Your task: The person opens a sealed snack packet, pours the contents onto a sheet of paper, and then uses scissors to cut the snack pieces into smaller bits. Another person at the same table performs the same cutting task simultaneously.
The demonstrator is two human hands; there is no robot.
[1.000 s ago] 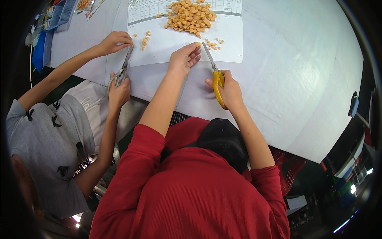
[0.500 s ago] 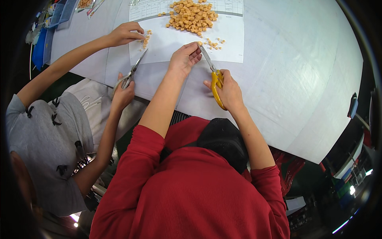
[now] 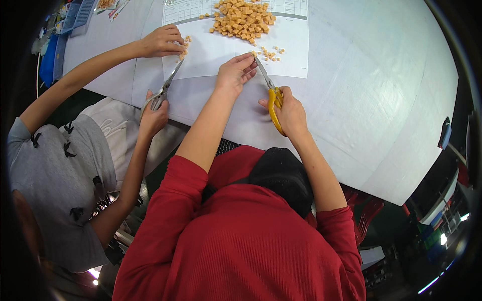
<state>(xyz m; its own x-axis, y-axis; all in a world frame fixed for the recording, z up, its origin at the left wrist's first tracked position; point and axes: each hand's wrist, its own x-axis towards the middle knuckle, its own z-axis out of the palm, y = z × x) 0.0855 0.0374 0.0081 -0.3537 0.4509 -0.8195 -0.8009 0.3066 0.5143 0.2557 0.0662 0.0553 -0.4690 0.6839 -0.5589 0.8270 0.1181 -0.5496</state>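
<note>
Right hand (image 3: pixel 288 113) grips the yellow-handled scissors (image 3: pixel 271 98), fingers through the loops, blades pointing up toward the white paper sheet (image 3: pixel 221 47); blades look nearly closed, tip just beside the left fingertips. Left hand (image 3: pixel 233 75) lies on the sheet's lower part, fingers curled and pinched at the scissor tip; if it holds a piece, too small to tell. Pile of small orange-tan cubes (image 3: pixel 243 17) sits at the sheet's top, a few loose cubes (image 3: pixel 271 52) scattered just right of the left fingers. All on a white table (image 3: pixel 371 90). A co-worker in grey at the person's left: one hand (image 3: pixel 160 40) on the sheet's left edge with a few cubes (image 3: pixel 186 42) at its fingertips, the other hand (image 3: pixel 153 115) holding metal scissors (image 3: pixel 165 88) with blades angled up at the sheet. Blue tray (image 3: pixel 80 12) at the table's far left corner. Person wears a red long-sleeved top (image 3: pixel 241 236), sleeves pushed up
</note>
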